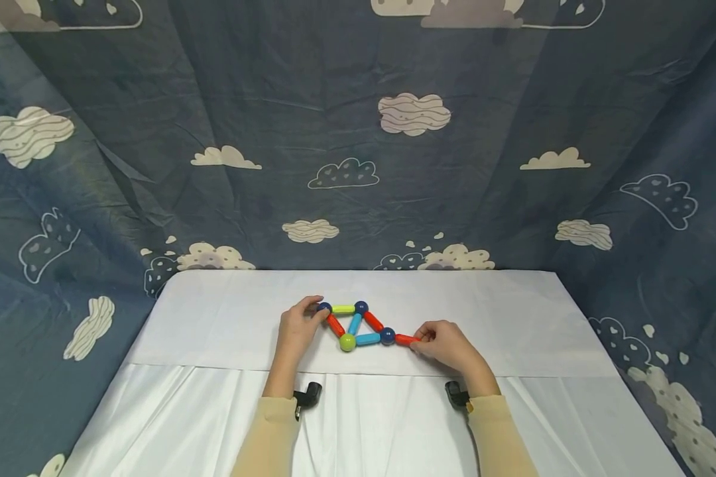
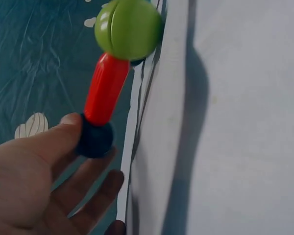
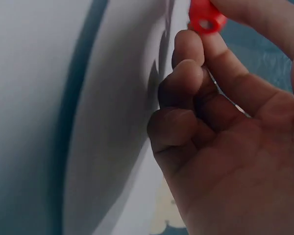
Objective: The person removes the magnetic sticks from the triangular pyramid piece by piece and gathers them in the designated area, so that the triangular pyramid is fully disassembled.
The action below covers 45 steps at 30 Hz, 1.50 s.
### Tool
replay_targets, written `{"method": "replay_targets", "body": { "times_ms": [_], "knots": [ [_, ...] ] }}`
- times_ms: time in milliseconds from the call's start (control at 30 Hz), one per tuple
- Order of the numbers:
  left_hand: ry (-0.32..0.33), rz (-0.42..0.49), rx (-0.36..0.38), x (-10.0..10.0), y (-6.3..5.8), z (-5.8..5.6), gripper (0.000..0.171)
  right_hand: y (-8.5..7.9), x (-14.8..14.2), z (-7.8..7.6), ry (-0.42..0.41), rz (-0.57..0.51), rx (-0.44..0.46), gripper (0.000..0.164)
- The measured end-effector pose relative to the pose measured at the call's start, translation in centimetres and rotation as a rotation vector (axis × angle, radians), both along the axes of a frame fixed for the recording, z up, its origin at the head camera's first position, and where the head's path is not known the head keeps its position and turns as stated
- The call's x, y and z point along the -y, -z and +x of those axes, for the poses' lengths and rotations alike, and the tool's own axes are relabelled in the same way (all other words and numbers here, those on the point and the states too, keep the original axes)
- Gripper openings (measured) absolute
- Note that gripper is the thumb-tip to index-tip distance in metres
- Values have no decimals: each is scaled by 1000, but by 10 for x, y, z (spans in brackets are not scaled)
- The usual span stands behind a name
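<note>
My left hand (image 1: 297, 329) pinches a dark blue ball (image 2: 96, 141) at the left corner of a construction of magnetic rods and balls. From that ball a lime rod (image 1: 343, 309) leads to another blue ball (image 1: 361, 307), and a red rod (image 2: 106, 90) runs to a green ball (image 1: 347, 342). Two light blue rods meet the green ball; one, the lower blue rod (image 1: 368, 339), reaches a third blue ball (image 1: 388, 336). A second red rod (image 1: 373, 322) joins the two right-hand blue balls. Between thumb and fingers, my right hand (image 1: 447, 342) holds the outer end of another red rod (image 1: 405, 340), whose inner end meets the third ball.
A white cloth covers the table (image 1: 215, 324), with a fold line crossing in front of the construction. Behind it hangs a dark blue curtain (image 1: 334, 132) with cloud prints, which also lines both sides. Each wrist wears a small black camera (image 1: 309, 395).
</note>
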<state>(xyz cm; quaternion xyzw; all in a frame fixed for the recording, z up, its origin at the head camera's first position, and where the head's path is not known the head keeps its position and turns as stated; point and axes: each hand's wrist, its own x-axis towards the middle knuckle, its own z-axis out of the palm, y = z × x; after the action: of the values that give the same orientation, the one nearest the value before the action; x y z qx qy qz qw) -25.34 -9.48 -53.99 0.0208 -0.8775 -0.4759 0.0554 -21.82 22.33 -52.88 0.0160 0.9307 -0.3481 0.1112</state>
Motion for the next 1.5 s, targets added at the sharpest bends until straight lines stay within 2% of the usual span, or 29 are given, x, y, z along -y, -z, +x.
{"method": "replay_targets", "body": {
  "times_ms": [67,233,433,533,733,800,900,1033,1133,1300,1500],
  "knots": [
    [6,-42,11,-1,2,1,34,1,-3,2,-5,19,24,14],
    [25,-175,-31,-4,10,1,31,-2,-4,6,-19,61,72,17],
    [14,-164,-56,-7,12,-1,30,-7,-5,5,-42,80,82,20],
    [17,-159,-55,-8,10,-2,30,-12,-6,2,-24,64,27,26],
    [36,-171,-85,-13,8,-4,29,-25,8,-7,12,-42,-213,37],
    [46,-175,-94,-14,8,-4,29,-27,19,-11,20,-91,-243,39],
    [63,-169,-84,-15,9,-2,29,-26,40,-18,19,-154,-235,43],
    [109,-139,-42,-12,12,1,34,-19,66,-27,-5,-165,-201,44],
    [179,-108,-18,-8,14,3,40,-13,82,-36,-33,-128,-178,41],
    [288,-111,-38,-3,16,1,42,-5,96,-47,-89,-91,-144,37],
    [321,-127,-57,-1,15,-2,37,1,99,-55,-128,-61,-126,31]
  ]
}}
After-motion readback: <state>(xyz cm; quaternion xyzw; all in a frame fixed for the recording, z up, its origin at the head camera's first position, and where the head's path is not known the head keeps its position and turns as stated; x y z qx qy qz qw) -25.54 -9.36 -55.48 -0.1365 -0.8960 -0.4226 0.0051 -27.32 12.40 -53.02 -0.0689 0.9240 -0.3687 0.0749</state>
